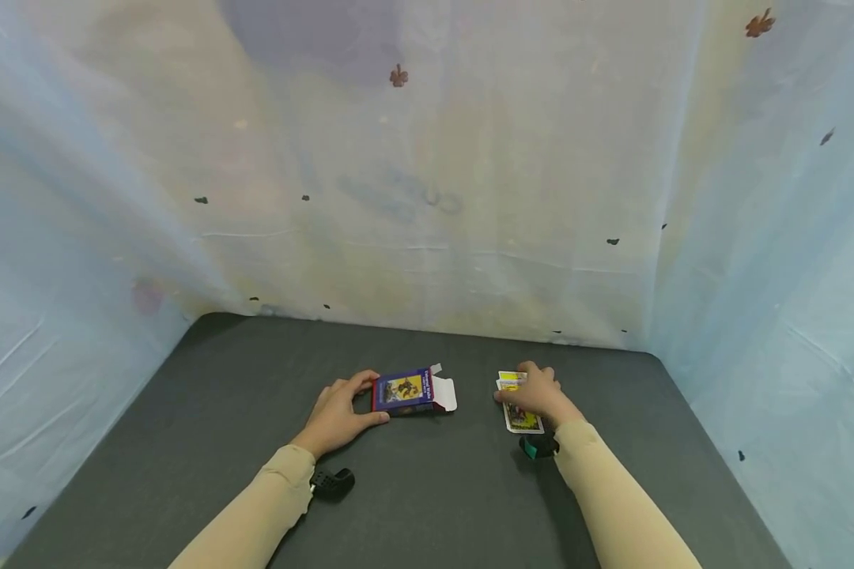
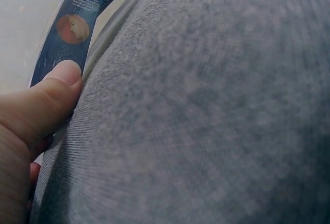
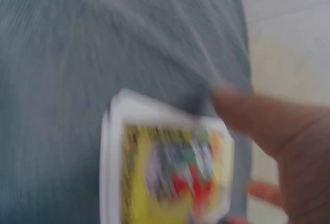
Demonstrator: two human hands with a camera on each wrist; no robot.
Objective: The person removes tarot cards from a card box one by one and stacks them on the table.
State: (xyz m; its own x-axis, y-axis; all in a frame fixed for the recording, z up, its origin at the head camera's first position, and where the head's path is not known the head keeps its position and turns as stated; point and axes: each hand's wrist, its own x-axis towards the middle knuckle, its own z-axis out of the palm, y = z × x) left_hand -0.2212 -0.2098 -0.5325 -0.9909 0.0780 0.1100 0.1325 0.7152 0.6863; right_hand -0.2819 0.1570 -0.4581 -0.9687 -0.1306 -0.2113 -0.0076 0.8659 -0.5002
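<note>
A small blue and red card box (image 1: pixel 403 390) with a yellow picture lies on the table, its white end flap standing open toward the right. My left hand (image 1: pixel 338 411) grips the box's left end. In the left wrist view the thumb (image 2: pixel 64 74) presses on the printed blue side (image 2: pixel 75 28). Further right, a slightly spread stack of illustrated cards (image 1: pixel 523 420) with white borders lies under my right hand (image 1: pixel 537 395). The right hand holds the stack by its edges; in the blurred right wrist view the thumb meets one corner of the cards (image 3: pixel 170 172).
Both hands work over a dark grey cloth-covered table (image 1: pixel 427 490). Pale plastic sheeting (image 1: pixel 427 197) with small leaf shapes rises behind its far edge and along both sides. A black strap (image 1: pixel 333 482) shows at the left wrist, another band (image 1: pixel 538 447) at the right.
</note>
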